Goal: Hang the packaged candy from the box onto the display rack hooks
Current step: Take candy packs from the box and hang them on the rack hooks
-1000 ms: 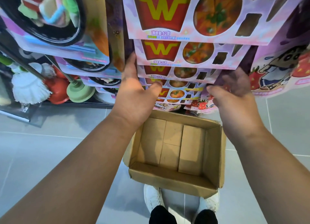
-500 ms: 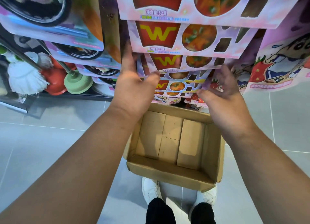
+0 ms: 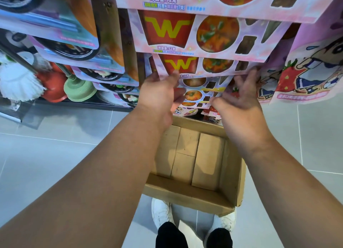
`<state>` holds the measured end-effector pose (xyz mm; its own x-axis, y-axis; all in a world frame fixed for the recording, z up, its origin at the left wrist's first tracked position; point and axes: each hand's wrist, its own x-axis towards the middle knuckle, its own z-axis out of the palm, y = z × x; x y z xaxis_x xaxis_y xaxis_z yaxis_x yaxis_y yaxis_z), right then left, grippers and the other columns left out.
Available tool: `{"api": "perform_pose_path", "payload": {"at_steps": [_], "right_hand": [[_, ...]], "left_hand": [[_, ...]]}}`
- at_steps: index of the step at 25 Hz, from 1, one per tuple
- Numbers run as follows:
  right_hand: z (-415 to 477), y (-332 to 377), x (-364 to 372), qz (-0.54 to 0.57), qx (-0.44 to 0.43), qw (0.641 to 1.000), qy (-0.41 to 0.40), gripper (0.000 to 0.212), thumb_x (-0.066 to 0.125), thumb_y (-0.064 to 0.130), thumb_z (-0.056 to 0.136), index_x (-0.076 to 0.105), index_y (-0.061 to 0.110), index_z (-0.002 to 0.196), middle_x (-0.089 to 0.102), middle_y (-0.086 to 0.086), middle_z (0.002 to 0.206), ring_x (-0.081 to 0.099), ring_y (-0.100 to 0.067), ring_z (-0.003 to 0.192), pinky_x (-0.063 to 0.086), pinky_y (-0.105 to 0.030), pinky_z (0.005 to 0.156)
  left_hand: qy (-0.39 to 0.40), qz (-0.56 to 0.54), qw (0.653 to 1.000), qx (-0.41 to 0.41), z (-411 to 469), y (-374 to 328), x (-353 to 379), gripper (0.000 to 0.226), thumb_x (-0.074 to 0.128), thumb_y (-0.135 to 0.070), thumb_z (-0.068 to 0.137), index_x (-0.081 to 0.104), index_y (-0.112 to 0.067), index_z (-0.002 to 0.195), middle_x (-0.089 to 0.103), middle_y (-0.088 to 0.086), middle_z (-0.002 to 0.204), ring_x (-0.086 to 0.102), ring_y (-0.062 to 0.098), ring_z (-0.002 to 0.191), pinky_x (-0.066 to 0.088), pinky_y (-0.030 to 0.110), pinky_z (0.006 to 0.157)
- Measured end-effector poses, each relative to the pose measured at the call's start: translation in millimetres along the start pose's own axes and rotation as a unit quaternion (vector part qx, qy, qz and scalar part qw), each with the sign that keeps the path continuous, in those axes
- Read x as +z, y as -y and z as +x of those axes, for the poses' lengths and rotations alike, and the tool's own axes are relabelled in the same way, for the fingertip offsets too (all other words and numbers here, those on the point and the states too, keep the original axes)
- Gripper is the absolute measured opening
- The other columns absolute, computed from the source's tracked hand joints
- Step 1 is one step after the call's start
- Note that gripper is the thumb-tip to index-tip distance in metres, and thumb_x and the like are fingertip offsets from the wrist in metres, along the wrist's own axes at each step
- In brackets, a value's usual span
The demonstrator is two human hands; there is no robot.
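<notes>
The candy pack (image 3: 196,66) is hanging above the far rim of the box (image 3: 230,173), its long axis running side to side across the box. The left hand (image 3: 159,95) is touching the pack's lower left edge, and whether it is gripping cannot be told. The right hand (image 3: 239,106), fingers spread loose, is touching the lower right corner, equally near.

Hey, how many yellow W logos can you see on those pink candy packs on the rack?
2. One on the upper pack, near the top; one on the lower pack just beneath it, right above the left hand. Packs cropped above or covered below may hide more.
</notes>
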<state>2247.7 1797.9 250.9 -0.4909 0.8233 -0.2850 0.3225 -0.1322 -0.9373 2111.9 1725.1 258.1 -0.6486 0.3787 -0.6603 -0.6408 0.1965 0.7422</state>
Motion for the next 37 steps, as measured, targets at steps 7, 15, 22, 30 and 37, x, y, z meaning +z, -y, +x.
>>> {"api": "perform_pose_path", "payload": {"at_steps": [7,15,22,30,37], "right_hand": [[-6.4,-15.0,5.6,0.035,0.003,0.999,0.016,0.087,0.066,0.002,0.087,0.019,0.048,0.143,0.035,0.015,0.153,0.051,-0.010,0.127,0.050,-0.018,0.092],[16.7,-31.5,2.8,-0.065,0.073,0.995,-0.003,0.059,0.061,0.002,0.091,0.034,0.027,0.137,0.056,0.018,0.125,0.055,0.027,0.079,0.032,0.008,0.059],[39.3,-38.1,8.7,-0.101,0.097,0.990,-0.018,0.074,0.072,0.021,0.074,0.039,0.030,0.139,0.065,0.014,0.116,0.061,-0.011,0.109,0.049,-0.030,0.092],[32.1,-53.8,7.9,-0.079,0.083,0.992,-0.052,0.058,0.064,-0.001,0.087,0.044,0.018,0.138,0.062,0.015,0.108,0.052,0.027,0.078,0.036,0.006,0.064],[29.8,-64.8,14.7,-0.130,0.141,0.981,0.007,0.058,0.064,0.014,0.091,0.041,0.030,0.142,0.047,0.034,0.092,0.048,0.001,0.093,0.037,-0.008,0.071]], "left_hand": [[-0.022,-0.171,0.985,-0.006,4.0,-3.6,-3.9,0.043,0.057,-0.003,0.096,0.053,-0.019,0.136,0.075,0.010,0.112,0.075,0.021,0.098,0.059,0.030,0.086],[-0.035,0.139,0.985,0.101,17.0,11.2,-18.8,0.039,0.065,-0.019,0.089,0.058,-0.024,0.126,0.070,-0.004,0.112,0.067,0.013,0.092,0.055,0.027,0.080],[-0.014,0.264,0.956,0.125,35.6,20.4,-28.8,0.063,0.068,-0.030,0.070,0.049,-0.029,0.130,0.056,-0.001,0.130,0.061,0.018,0.110,0.053,0.034,0.094],[0.019,0.311,0.938,0.149,42.2,37.8,-42.3,0.085,0.070,-0.024,0.066,0.031,-0.042,0.139,0.049,-0.003,0.137,0.060,0.020,0.116,0.059,0.040,0.088],[0.056,0.340,0.930,0.128,57.3,46.2,-52.9,0.074,0.067,-0.008,0.088,0.030,-0.035,0.147,0.063,-0.012,0.127,0.064,0.011,0.108,0.054,0.029,0.093]]}}
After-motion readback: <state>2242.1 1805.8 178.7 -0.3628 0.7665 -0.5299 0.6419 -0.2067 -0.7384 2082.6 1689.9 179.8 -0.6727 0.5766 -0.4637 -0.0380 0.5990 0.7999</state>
